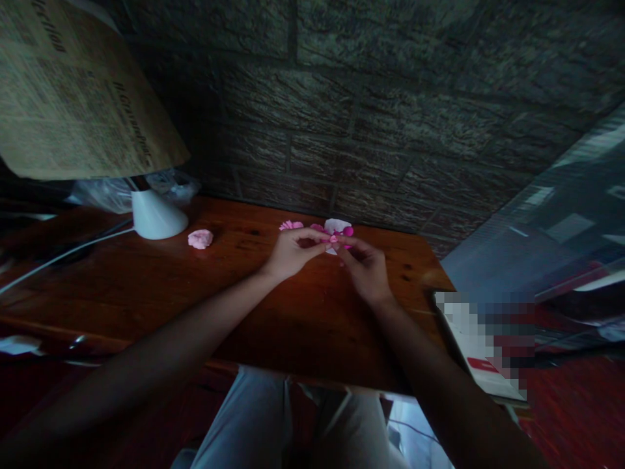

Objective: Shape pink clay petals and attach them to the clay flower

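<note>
My left hand (295, 251) and my right hand (365, 266) meet above the far part of the wooden table. Both pinch a small pink piece (333, 239) between their fingertips; it looks soft or petal-like, but its material is unclear. Just behind it lie a frilled pink piece (291, 225), a bright magenta round piece (348, 231) and a pale whitish-pink piece (338, 225). My fingers hide some of these. Apart from them, a crumpled light pink lump (200, 239) rests to the left of my left hand.
A lamp with a white base (159, 215) and a newsprint shade (83, 98) stands on the left of the wooden table (234, 260), with clear plastic (105, 195) behind it. A dark stone wall (322, 117) rises at the back. A white box (488, 361) sits at the right edge.
</note>
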The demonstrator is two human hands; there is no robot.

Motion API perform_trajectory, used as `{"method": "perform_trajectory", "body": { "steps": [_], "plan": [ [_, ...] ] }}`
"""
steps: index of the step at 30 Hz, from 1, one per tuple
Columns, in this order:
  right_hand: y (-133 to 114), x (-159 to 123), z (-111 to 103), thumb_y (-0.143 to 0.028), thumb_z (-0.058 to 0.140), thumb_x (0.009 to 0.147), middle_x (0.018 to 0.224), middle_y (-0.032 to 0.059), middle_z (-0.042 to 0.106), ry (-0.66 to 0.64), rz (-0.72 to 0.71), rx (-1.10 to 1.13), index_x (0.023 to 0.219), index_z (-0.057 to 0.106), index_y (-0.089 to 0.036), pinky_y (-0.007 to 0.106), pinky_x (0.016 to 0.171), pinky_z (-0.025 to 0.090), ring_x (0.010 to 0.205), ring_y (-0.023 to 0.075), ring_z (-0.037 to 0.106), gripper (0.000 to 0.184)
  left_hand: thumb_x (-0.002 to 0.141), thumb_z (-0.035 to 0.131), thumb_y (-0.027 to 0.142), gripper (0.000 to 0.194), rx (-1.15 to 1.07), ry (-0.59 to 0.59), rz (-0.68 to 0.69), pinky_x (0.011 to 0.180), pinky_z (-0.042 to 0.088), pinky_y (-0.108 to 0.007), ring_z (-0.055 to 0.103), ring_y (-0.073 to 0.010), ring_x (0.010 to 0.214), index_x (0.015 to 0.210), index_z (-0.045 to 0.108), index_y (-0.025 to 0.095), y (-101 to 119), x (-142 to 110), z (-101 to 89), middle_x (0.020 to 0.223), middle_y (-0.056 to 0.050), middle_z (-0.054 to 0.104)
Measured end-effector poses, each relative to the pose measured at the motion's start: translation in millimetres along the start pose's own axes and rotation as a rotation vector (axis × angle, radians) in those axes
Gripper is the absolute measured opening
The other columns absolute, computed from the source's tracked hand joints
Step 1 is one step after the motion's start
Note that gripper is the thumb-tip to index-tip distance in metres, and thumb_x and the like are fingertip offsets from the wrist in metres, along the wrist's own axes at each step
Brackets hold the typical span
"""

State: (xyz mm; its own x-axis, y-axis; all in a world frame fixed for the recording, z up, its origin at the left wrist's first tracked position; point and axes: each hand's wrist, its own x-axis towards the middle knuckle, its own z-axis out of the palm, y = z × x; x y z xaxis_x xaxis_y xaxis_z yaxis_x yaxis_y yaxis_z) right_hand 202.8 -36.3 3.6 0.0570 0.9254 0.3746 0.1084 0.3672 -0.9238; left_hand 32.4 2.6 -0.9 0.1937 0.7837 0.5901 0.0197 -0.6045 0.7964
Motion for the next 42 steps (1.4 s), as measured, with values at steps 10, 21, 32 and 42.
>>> {"method": "perform_trajectory", "body": {
  "steps": [10,21,32,42],
  "plan": [
    [3.3,0.2,0.7,-0.050,0.078,0.078,0.102,0.0039,0.077,-0.015,-0.043,0.039,0.099,0.082,-0.027,0.028,0.060,0.051,0.066,0.0128,0.059,0.032,0.076,0.085,0.034,0.022,-0.120,-0.026,-0.094,0.086,0.058,-0.034,0.073,-0.0192,0.088,0.089,0.081,0.017,-2.7,3.2,-1.3,0.095,-0.009,0.081],
    [-2.0,0.9,-0.9,-0.049,0.083,0.071,0.090,0.0026,0.079,-0.006,0.052,0.107,0.093,0.083,-0.025,0.028,0.061,0.050,0.064,0.0122,0.057,0.032,0.073,0.087,0.034,0.022,-0.156,-0.050,-0.143,0.079,0.056,-0.031,0.070,-0.0171,0.083,0.085,0.081,0.017,-0.7,3.3,-1.8,0.088,-0.007,0.079],
    [-1.0,0.6,-0.4,-0.049,0.085,0.070,0.086,0.0019,0.077,-0.020,0.076,0.121,0.091,0.082,-0.025,0.028,0.061,0.048,0.064,0.0122,0.057,0.031,0.071,0.087,0.034,0.027,-0.282,-0.086,-0.289,0.059,0.050,-0.023,0.069,-0.0169,0.081,0.091,0.080,0.017,-2.9,2.2,-2.2,0.095,-0.007,0.078],
    [-1.2,2.1,-1.1,-0.048,0.085,0.070,0.083,0.0002,0.075,-0.053,0.057,0.158,0.089,0.082,-0.027,0.026,0.057,0.046,0.060,0.0105,0.053,0.029,0.070,0.087,0.037,0.028,-0.289,-0.131,-0.280,0.059,0.048,-0.024,0.065,-0.0139,0.073,0.090,0.082,0.017,1.3,4.7,-6.2,0.089,-0.006,0.077]
  ]
}}
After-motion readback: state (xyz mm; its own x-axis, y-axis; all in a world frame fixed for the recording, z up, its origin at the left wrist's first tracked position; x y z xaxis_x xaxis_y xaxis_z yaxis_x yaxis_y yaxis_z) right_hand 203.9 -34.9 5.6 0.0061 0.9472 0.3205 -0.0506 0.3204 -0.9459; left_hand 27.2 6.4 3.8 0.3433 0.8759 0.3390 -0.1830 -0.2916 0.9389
